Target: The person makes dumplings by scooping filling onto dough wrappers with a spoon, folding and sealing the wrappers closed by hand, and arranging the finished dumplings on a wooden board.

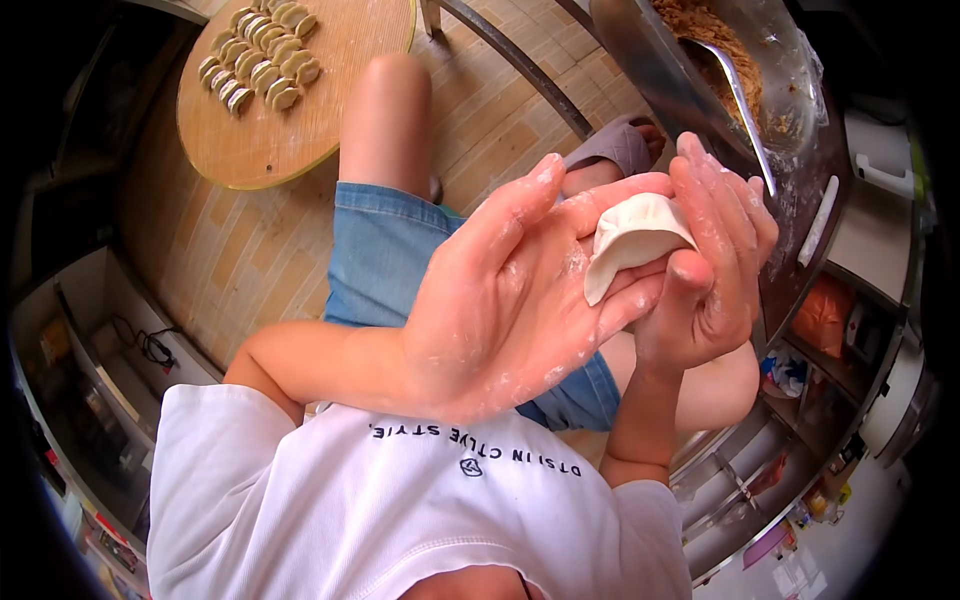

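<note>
A white crescent-shaped dumpling (pixel 640 232) with a pleated edge lies across the fingers of my left hand (pixel 500 290). That hand is palm up, its thumb apart, and flour dusts its skin. From the right, my right hand (pixel 715 265) curls around the dumpling's far end. Its thumb is bent close to the dumpling's edge, and its fingers rise behind it. Part of the left fingers is hidden under the dumpling and behind the right hand. Both hands are raised above my lap, over the denim shorts.
Rows of finished dumplings (pixel 262 50) sit on a round wooden tabletop (pixel 225 150) at upper left. A clear container (pixel 655 75) of brownish filling (pixel 735 85) holds a metal spoon (pixel 745 105) at upper right. Nearby, a white stick (pixel 820 220) rests on the floury dark table (pixel 790 205).
</note>
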Tool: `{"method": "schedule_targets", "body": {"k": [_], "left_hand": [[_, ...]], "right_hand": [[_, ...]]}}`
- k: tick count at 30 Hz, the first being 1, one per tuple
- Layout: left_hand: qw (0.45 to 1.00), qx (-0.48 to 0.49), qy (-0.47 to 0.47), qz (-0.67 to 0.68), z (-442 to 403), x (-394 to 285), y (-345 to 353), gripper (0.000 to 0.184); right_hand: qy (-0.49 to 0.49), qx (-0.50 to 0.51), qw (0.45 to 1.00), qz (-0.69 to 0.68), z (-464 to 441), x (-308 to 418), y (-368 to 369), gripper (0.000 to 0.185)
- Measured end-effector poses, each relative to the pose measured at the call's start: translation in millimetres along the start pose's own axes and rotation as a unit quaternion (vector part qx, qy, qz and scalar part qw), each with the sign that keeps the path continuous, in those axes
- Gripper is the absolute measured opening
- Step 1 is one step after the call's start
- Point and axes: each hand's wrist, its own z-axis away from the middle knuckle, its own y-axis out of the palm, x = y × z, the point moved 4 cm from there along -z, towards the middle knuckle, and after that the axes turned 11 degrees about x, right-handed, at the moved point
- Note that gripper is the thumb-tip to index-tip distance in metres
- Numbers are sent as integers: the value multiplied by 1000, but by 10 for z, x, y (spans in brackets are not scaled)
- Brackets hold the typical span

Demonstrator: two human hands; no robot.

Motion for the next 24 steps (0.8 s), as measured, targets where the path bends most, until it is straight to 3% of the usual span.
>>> {"method": "schedule_targets", "body": {"k": [3,7,12,16,20,24], "left_hand": [[997,-26,-11,-66,-4,-45,67,69],[989,-28,-60,-129,-15,-68,156,78],[979,-3,-130,-158,74,-150,137,86],[968,17,-178,-177,81,-178,198,89],[964,11,-196,-182,93,-202,184,89],[956,22,-211,-203,97,-218,216,88]], "right_hand": [[-12,-38,998,-44,-99,22,-18,47],[-42,66,997,-21,-68,6,-225,37],[-61,81,991,-87,-166,9,-234,40],[-139,130,972,-138,-158,-90,-246,43],[-79,148,971,-169,-202,6,-218,39],[-103,175,966,-160,-270,84,-227,26]]}}
